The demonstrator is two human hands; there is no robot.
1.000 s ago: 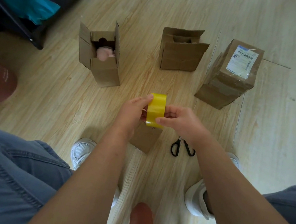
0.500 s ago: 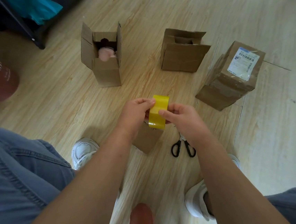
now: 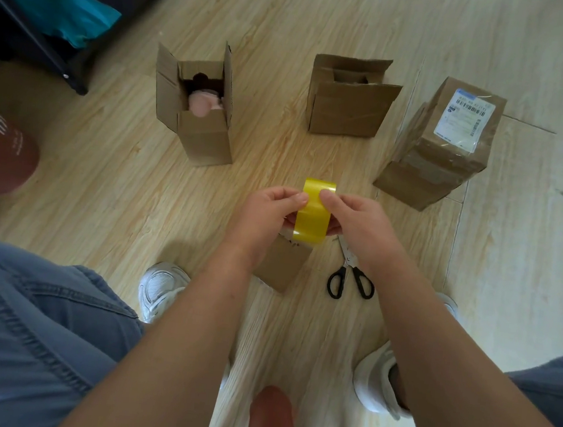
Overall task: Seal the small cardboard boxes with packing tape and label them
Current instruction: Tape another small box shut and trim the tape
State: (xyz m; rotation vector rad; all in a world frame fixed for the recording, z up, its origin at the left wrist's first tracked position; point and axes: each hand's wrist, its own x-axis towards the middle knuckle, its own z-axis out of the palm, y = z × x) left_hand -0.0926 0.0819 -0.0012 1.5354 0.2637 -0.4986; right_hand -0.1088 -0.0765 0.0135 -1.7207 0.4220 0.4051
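Head view, looking down: both hands meet on a roll of yellow packing tape, held on edge above the floor. The left hand curls around the roll's left side, thumb tip pressed to the glossy outer band. The right hand grips the right side, its thumb laid on the band near the top. The tape is smooth, shiny and translucent.

Just below the roll sits a small brown cardboard box, mostly hidden by the left wrist. Black-handled scissors lie beside it on the pale wood-grain planks, blades partly under the right hand.

Farther off stand three more matte cardboard boxes: an open box with flaps upright and something pink inside, a middle box with loose flaps, and a taped box bearing a white printed label.
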